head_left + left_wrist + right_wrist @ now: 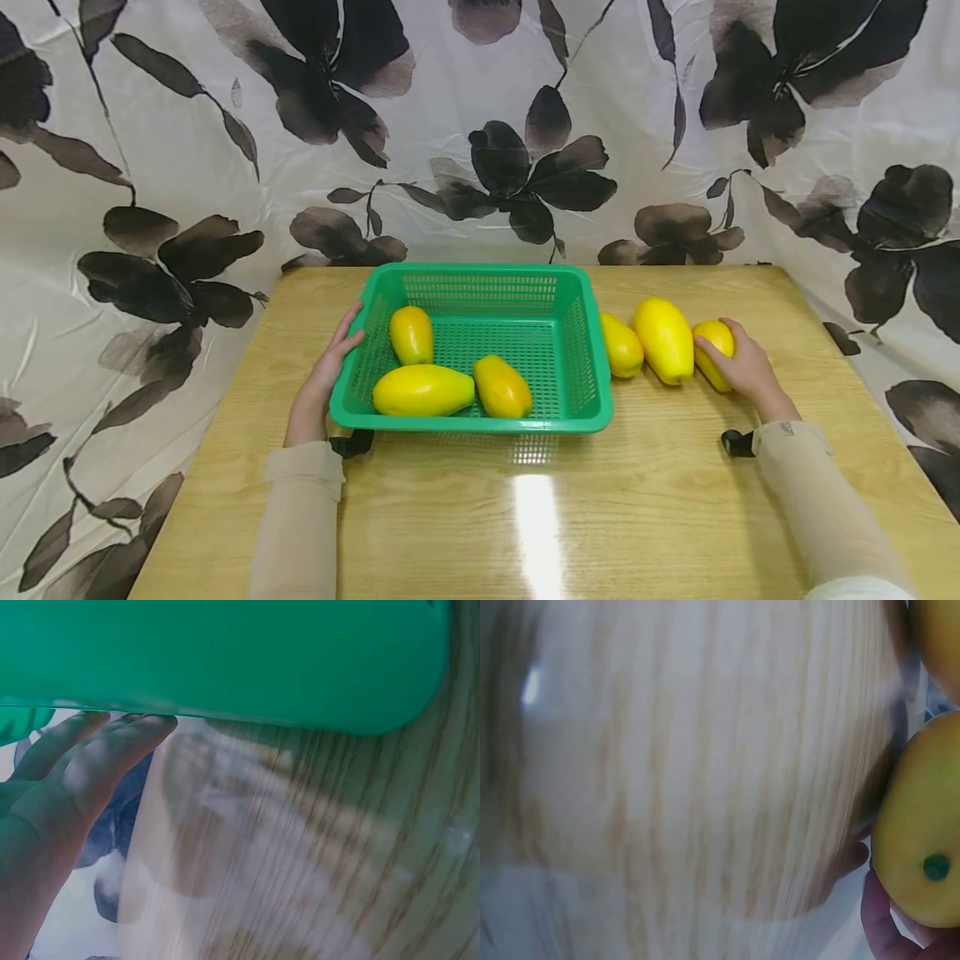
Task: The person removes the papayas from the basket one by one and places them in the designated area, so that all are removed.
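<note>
A green plastic basket [480, 422] stands on the table with two mangoes, one [412, 335] at the left and another [503, 387] near the front. A longer papaya-shaped yellow fruit [423, 391] lies beside them. My left hand [322, 379] is against the basket's left side, its extended fingertips [161, 724] right at the green wall. To the right of the basket, my right hand [742, 364] grips a yellow mango [713, 354] between thumb and fingers. In the right wrist view, this mango [922, 817] shows a small green stem spot, with fingers curled around its lower end.
Between the basket and my right hand lie a large papaya-shaped fruit [663, 340] and a mango [621, 345], the latter partly behind the basket's edge. A floral curtain [480, 150] surrounds the back and sides of the wooden table [637, 500].
</note>
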A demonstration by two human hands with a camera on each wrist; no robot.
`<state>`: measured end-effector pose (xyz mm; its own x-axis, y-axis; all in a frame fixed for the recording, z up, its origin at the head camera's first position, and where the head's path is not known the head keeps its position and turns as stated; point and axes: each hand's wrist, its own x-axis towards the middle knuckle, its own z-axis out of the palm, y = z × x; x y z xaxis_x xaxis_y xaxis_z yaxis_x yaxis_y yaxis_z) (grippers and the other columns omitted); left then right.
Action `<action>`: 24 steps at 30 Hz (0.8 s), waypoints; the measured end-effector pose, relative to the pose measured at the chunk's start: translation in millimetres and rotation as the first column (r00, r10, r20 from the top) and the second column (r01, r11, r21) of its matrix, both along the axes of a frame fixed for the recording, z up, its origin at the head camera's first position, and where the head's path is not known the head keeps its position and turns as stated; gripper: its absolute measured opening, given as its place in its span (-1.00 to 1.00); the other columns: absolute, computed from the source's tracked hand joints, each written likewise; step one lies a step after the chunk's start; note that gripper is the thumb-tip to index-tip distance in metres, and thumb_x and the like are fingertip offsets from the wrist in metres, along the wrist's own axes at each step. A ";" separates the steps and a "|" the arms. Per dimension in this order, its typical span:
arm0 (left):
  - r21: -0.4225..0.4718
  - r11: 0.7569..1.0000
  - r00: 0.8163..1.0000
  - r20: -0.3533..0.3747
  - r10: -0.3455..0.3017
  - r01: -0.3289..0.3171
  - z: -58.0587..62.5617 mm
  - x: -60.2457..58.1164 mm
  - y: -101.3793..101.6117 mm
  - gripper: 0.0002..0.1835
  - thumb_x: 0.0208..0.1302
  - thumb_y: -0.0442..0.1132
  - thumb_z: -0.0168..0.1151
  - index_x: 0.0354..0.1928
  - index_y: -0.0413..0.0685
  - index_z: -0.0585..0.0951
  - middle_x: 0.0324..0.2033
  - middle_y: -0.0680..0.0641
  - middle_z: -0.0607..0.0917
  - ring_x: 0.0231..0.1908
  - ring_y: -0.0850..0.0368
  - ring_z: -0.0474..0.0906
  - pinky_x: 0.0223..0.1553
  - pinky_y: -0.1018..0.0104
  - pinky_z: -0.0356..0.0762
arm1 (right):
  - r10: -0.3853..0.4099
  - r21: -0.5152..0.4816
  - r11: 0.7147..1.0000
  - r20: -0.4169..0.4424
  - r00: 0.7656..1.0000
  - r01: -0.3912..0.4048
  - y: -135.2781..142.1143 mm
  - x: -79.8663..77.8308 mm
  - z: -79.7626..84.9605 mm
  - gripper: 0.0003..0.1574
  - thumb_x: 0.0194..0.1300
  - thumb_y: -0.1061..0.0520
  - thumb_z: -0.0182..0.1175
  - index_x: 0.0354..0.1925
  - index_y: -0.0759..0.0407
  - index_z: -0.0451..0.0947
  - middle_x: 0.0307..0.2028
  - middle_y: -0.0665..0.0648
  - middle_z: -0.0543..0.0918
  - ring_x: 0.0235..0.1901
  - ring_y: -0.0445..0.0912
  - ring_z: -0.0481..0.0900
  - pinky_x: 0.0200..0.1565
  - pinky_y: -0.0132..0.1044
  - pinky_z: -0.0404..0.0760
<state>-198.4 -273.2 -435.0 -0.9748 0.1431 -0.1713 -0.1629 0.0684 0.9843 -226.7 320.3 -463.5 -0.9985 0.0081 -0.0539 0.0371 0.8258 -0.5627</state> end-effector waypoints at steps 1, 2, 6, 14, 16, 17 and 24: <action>0.010 1.000 1.000 0.003 0.001 -0.001 1.6 0.8 0.4 -0.41 0.46 -0.10 -0.28 0.43 0.29 -0.19 0.41 0.07 -0.32 0.35 -0.04 -0.26 0.25 -0.07 -0.10 | 0.002 0.001 1.000 0.011 1.000 -0.002 -0.6 0.3 0.3 -0.03 0.34 -0.30 -0.20 0.36 0.37 -0.14 0.12 0.64 0.18 -0.02 0.43 0.26 -0.08 0.27 0.26; 0.008 1.000 1.000 0.004 0.003 -0.003 3.7 1.9 0.8 -0.41 0.46 -0.11 -0.29 0.44 0.27 -0.19 0.41 0.07 -0.32 0.35 -0.04 -0.27 0.25 -0.07 -0.10 | 0.003 -0.001 1.000 0.020 1.000 -0.003 -1.2 0.7 0.7 -0.03 0.35 -0.30 -0.22 0.36 0.37 -0.16 0.14 0.64 0.17 0.00 0.45 0.24 -0.06 0.28 0.24; 0.040 0.999 1.000 0.012 0.004 -0.005 15.1 6.2 5.4 -0.41 0.46 -0.16 -0.30 0.44 0.17 -0.19 0.41 0.04 -0.32 0.35 -0.04 -0.28 0.26 -0.05 -0.12 | -0.003 0.007 1.000 0.048 0.999 0.003 -2.6 2.6 2.4 -0.06 0.37 -0.30 -0.30 0.38 0.36 -0.21 0.16 0.67 0.11 0.05 0.51 0.16 -0.01 0.32 0.18; 0.101 0.995 1.000 0.023 -0.003 0.000 21.8 6.3 9.0 -0.40 0.46 -0.22 -0.32 0.44 0.10 -0.22 0.40 0.03 -0.36 0.36 -0.05 -0.29 0.27 -0.04 -0.14 | -0.007 0.004 1.000 0.044 0.999 0.007 0.3 7.3 2.3 -0.09 0.39 -0.27 -0.33 0.38 0.33 -0.23 0.15 0.68 0.10 0.05 0.53 0.16 -0.01 0.33 0.17; 0.102 0.995 1.000 0.026 -0.004 0.001 20.2 5.0 8.5 -0.41 0.46 -0.21 -0.32 0.44 0.12 -0.22 0.40 0.04 -0.36 0.36 -0.05 -0.28 0.27 -0.04 -0.12 | -0.005 0.002 1.000 0.041 0.999 0.005 1.2 8.3 3.2 -0.09 0.39 -0.27 -0.34 0.39 0.33 -0.22 0.16 0.68 0.09 0.06 0.54 0.13 0.00 0.34 0.15; 0.102 0.995 1.000 0.026 -0.005 0.002 19.4 4.2 8.3 -0.41 0.47 -0.21 -0.32 0.44 0.14 -0.22 0.40 0.04 -0.35 0.35 -0.05 -0.26 0.27 -0.04 -0.11 | -0.004 0.006 1.000 0.039 0.999 0.004 1.8 8.8 3.9 -0.10 0.39 -0.27 -0.34 0.39 0.32 -0.22 0.17 0.68 0.08 0.07 0.55 0.11 0.01 0.35 0.13; 0.070 0.998 1.000 0.014 -0.008 0.007 18.5 9.8 3.0 -0.41 0.47 -0.16 -0.30 0.44 0.20 -0.20 0.41 0.04 -0.34 0.34 -0.06 -0.23 0.25 -0.04 -0.08 | 0.031 0.006 1.000 0.016 0.999 -0.031 -2.0 5.6 11.8 -0.10 0.40 -0.25 -0.31 0.38 0.35 -0.21 0.16 0.68 0.10 0.10 0.52 0.10 0.03 0.35 0.10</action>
<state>-188.6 -270.2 -416.5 -0.9711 0.1625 -0.1747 -0.1770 0.0007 0.9842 -221.1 318.2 -451.7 -0.9973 -0.0223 -0.0701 0.0206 0.8303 -0.5570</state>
